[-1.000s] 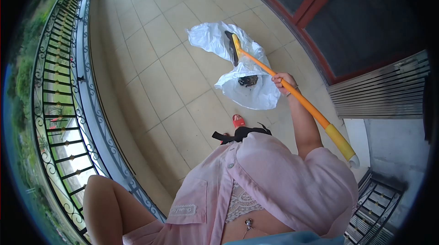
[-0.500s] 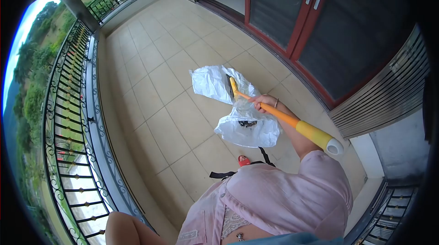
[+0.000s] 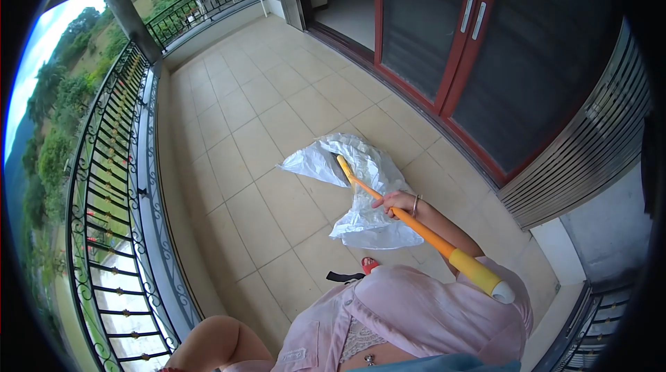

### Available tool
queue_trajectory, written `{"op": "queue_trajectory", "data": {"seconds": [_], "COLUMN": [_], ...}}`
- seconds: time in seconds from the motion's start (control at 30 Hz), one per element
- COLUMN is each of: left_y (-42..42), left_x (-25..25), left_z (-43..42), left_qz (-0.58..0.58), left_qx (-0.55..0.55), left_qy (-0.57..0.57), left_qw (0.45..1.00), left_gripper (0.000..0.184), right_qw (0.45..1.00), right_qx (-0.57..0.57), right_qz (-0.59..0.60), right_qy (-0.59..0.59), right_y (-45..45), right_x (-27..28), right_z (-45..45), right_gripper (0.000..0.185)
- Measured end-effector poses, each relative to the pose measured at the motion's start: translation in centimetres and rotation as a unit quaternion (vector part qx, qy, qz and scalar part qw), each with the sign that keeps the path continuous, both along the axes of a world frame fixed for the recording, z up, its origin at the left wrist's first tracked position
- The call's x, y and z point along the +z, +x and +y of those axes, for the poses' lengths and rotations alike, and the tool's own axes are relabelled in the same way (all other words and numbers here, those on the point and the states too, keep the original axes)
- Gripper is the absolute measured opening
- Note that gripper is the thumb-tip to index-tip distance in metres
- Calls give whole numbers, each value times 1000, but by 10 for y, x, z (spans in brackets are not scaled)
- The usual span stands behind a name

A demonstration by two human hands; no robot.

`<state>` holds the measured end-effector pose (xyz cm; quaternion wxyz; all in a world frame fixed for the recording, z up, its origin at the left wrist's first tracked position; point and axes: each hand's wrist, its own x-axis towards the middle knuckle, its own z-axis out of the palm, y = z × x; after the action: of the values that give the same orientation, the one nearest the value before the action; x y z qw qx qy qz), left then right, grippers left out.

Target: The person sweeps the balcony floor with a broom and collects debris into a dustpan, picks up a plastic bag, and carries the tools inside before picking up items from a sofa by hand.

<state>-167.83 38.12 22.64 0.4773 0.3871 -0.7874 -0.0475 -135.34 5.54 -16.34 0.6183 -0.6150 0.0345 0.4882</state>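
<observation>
My right hand (image 3: 395,203) is wrapped round the orange pole (image 3: 430,237) of a long-handled tool, partway along the shaft. The thick yellow grip and pale end cap slant back past my forearm. At the far end, the tool's yellow head (image 3: 345,166) rests on or in a crumpled white plastic bag (image 3: 378,164), against a dark strip mostly hidden by the plastic. The bag's nearer part (image 3: 374,233) lies on the floor just below my hand, its opening largely folded over. My left hand is out of view.
Beige tiles (image 3: 277,119) cover the balcony floor. A black metal railing (image 3: 104,205) runs along the left. Red-framed sliding doors (image 3: 444,46) and a folded metal grille (image 3: 583,157) stand at right. A red sandal (image 3: 369,264) shows near my body.
The view has tilted up, showing more balcony. My right hand has moved toward the tool's head relative to the bag. The bag's near opening has folded over, hiding the dark contents.
</observation>
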Motion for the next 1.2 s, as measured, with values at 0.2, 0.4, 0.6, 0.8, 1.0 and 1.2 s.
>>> {"op": "queue_trajectory", "data": {"seconds": [0.2,0.4,0.6,0.8,1.0,1.2], "left_y": [30,46,44,59,81,91], "left_x": [-103,-199,-240,-267,-308,-300], "left_z": [36,22,22,-10,-42,-54], "left_qz": [334,504,561,605,426,425], "left_qx": [82,133,171,496,650,625], "left_qy": [-183,-267,-235,9,252,302], "left_qw": [921,811,775,623,577,581], "left_gripper": [18,23,22,19,19,17], "right_qw": [997,997,994,987,994,990], "right_qx": [65,47,93,148,85,65], "right_qz": [-27,-20,-18,-5,71,118], "right_qy": [-34,-49,-46,-62,-21,32], "right_y": [-16,-29,-43,-59,-65,-72], "right_x": [-6,-31,1,9,-27,-43], "right_z": [-3,1,16,36,47,37], "right_gripper": [45,49,46,47,43,44]}}
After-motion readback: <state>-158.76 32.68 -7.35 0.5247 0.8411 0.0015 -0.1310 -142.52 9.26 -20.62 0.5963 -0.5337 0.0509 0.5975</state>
